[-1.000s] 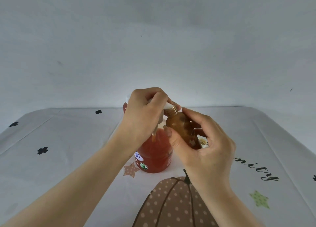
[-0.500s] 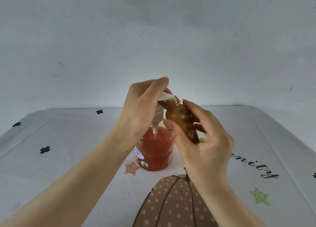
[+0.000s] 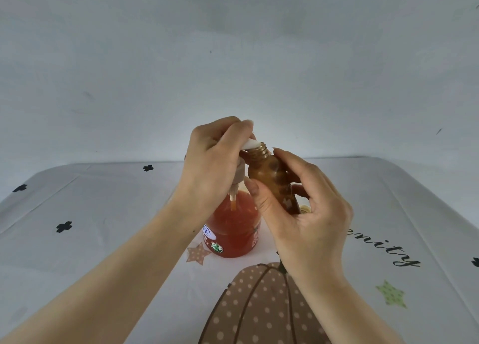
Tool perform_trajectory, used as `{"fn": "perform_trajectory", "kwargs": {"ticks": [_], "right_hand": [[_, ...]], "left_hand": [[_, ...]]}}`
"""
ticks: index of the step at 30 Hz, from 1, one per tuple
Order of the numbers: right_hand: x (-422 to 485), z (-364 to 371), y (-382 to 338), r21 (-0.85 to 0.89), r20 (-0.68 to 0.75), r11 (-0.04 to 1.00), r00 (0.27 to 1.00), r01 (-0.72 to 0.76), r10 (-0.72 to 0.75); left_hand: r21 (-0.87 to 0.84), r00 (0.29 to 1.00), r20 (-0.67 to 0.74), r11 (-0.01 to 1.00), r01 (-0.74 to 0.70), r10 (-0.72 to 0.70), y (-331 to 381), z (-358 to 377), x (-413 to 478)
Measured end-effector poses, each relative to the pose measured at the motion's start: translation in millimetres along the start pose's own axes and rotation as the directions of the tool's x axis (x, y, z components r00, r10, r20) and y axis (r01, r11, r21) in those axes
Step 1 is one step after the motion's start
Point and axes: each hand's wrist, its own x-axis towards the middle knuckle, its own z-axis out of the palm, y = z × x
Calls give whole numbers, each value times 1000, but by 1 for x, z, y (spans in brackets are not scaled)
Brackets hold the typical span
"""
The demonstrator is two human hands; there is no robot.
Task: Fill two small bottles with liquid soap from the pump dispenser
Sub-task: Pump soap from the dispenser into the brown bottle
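Though behind right hand (image 3: 311, 229), perhaps cap (image 3: 305, 209).

I can read only "enity" in black script (image 3: 383, 247) on the counter (image 3: 103, 214), three o'clock from the pump dispenser (image 3: 233, 232) — its label is illegible.

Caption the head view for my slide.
Left hand on the pump dispenser; right hand holds amber bottle at its spout.
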Motion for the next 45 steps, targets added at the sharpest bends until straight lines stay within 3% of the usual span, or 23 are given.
{"fn": "perform_trajectory", "kwargs": {"ticks": [11, 21, 29, 35, 45], "right_hand": [[1, 0, 0, 16, 4, 1000, 1000, -12, 12], [-3, -3, 3, -38, 21, 999, 999, -38, 39], [-2, -2, 3, -22, 8, 999, 1000, -27, 27], [0, -1, 0, 1, -37, 1000, 999, -6, 7], [2, -3, -1, -20, -54, 1000, 999, 2, -3]], "left_hand": [[50, 1000, 20, 999, -11, 10, 4, 3, -5], [227, 994, 110, 974, -3, -23, -4, -3, -3], [207, 983, 173, 978, 25, -62, 2, -6, 2], [141, 993, 116, 989, -33, 17, 4, -5, 3], [134, 996, 68, 990, 39, -48, 7, -1, 0]]}}
